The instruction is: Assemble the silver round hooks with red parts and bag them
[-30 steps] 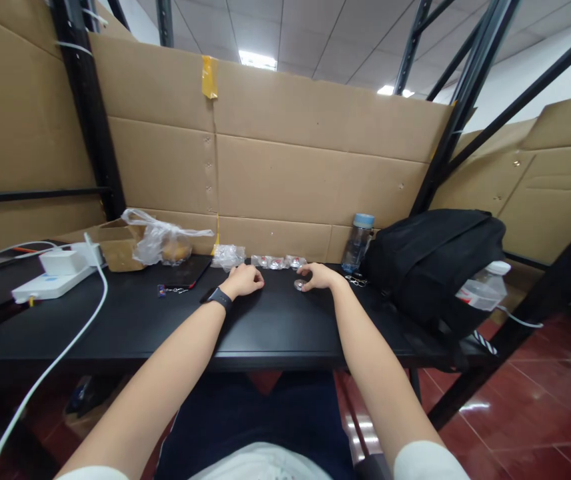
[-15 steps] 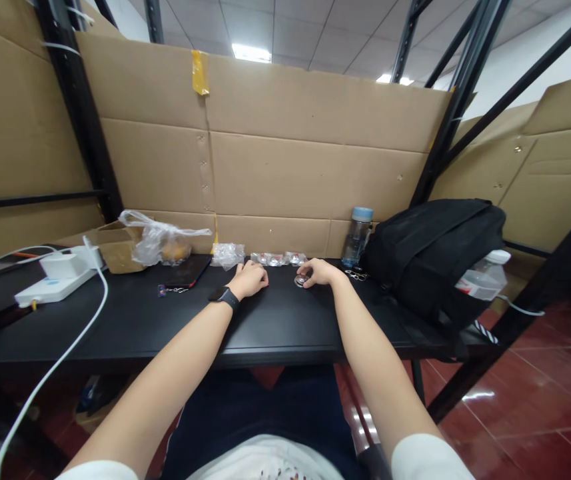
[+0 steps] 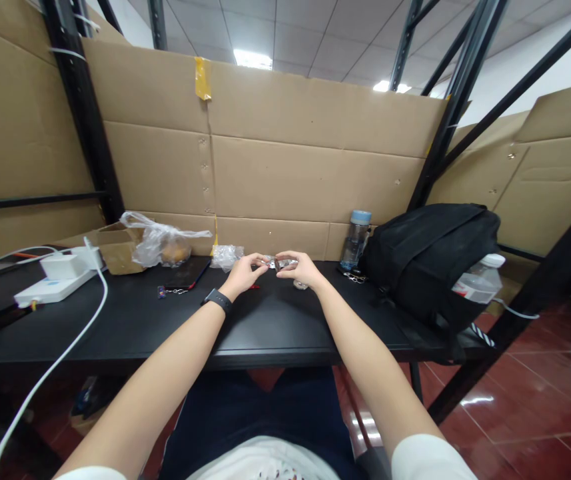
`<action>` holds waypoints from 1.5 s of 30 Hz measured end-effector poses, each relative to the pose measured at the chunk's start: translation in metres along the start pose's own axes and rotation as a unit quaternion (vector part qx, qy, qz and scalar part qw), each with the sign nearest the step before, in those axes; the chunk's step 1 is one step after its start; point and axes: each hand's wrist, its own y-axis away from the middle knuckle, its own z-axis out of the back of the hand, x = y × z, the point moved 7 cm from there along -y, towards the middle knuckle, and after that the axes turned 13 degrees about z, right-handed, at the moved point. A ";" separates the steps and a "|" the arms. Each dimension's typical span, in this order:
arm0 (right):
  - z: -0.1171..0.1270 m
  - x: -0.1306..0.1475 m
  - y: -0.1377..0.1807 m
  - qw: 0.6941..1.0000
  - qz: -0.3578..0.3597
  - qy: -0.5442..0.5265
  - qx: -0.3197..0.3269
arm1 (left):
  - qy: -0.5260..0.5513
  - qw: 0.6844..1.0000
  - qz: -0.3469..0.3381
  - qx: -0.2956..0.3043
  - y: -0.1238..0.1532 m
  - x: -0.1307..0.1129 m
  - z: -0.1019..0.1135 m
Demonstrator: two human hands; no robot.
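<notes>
Pinching a small clear plastic packet (image 3: 279, 264) between them, the left hand (image 3: 244, 272) and right hand (image 3: 301, 268) hover with fingers closed on it, just above the black tabletop (image 3: 130, 320), near a clear blue-capped water bottle (image 3: 356, 239).

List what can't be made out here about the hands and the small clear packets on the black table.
- Small packet, head view: too small and part covered by the left hand and right hand; contents unreadable.
- Round piece: half hidden under the right hand.
- Clear bag: contents too small.
- Black table: left end cut off.
</notes>
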 end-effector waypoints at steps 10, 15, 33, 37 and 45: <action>-0.009 0.023 -0.002 0.996 0.031 -0.055 -0.066 | -0.075 0.990 -0.054 -0.104 0.007 -0.030 0.013; -0.014 0.022 -0.004 0.996 0.050 -0.047 -0.062 | -0.135 0.980 -0.047 -0.135 0.013 -0.034 0.010; -0.018 0.014 -0.001 0.999 0.020 -0.034 -0.037 | -0.148 0.973 -0.059 -0.167 0.019 -0.043 0.016; -0.013 0.017 -0.002 0.998 0.041 0.029 -0.033 | -0.154 0.974 -0.051 -0.159 0.019 -0.043 0.016; -0.006 0.013 -0.003 0.995 0.042 0.065 -0.067 | -0.164 0.978 -0.073 -0.110 0.021 -0.049 0.004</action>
